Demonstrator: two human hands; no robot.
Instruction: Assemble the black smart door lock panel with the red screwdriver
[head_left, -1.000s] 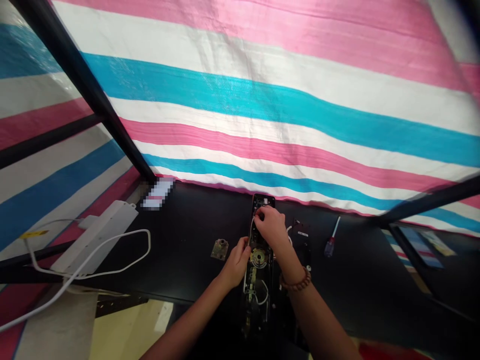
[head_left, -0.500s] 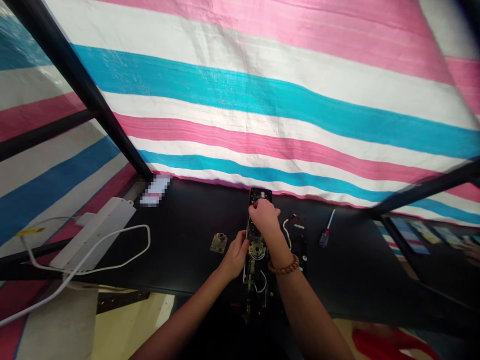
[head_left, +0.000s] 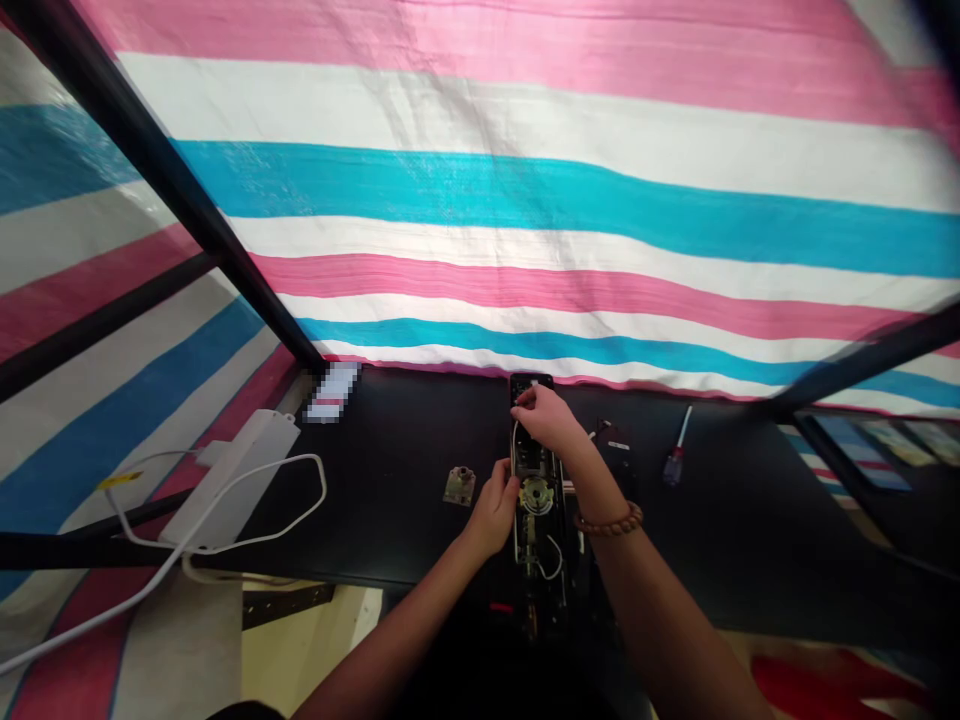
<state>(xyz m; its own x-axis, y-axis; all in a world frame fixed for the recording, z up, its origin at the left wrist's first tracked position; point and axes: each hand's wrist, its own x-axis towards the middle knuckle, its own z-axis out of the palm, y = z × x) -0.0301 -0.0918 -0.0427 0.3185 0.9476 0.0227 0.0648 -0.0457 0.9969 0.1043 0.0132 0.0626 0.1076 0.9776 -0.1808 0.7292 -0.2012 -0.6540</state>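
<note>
While the left hand [head_left: 495,512] curls around its edge to steady it, an opened electronic door-lock body [head_left: 535,505] lies lengthwise on the black table [head_left: 390,500] | right hand [head_left: 551,420]: fingertips pinched at the top end beside a white wire [head_left: 514,440], grip unclear | nearby: dark cover plate [head_left: 613,440], metal mounting plate [head_left: 459,486], screwdriver [head_left: 675,450] | farther left: power strip [head_left: 229,475]

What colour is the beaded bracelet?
The round-beaded wrist bracelet is reddish-brown, best seen in the head view.

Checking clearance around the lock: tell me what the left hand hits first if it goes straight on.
The left hand would meet the edge of the black lock panel first. Its fingertips look to be at or against that edge, though depth is hard to judge.
</note>
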